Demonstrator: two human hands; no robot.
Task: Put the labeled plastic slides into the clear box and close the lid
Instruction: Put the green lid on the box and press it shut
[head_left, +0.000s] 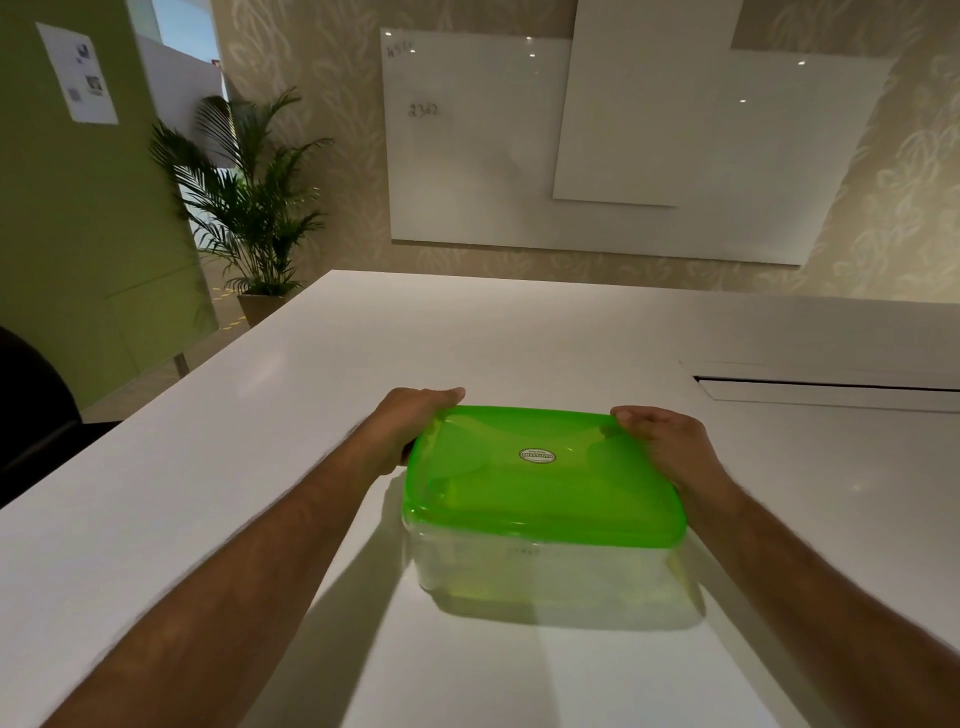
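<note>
A clear box (545, 566) sits on a big white table (260, 467), close to the person. A bright green lid (535, 473) lies on top of the box and covers it from edge to edge. In the middle of the lid there is a small round sticker (537, 455) (the words on it are too small to read).

The left hand (410, 426) is on the far left corner of the lid. Its fingers curl over the far edge, and the hand presses against the lid's side. The right hand (660, 441) is on the far right corner. Its fingers are bent and rest on the top of the lid near the edge. The two hands are well apart, one at each far corner, and both touch the lid. Both arms are bare and reach out from the bottom of the view.

The walls of the box are see-through, but they look cloudy with a green glow from the lid. I cannot tell what is inside.

Across the table on the right there is a long dark slot (831, 385) in the top. Behind the table a white board (467, 156) hangs on the wall. A green plant (249, 197) in a pot stands on the floor at the left, next to a green wall with a paper sheet (78, 73) on it.
</note>
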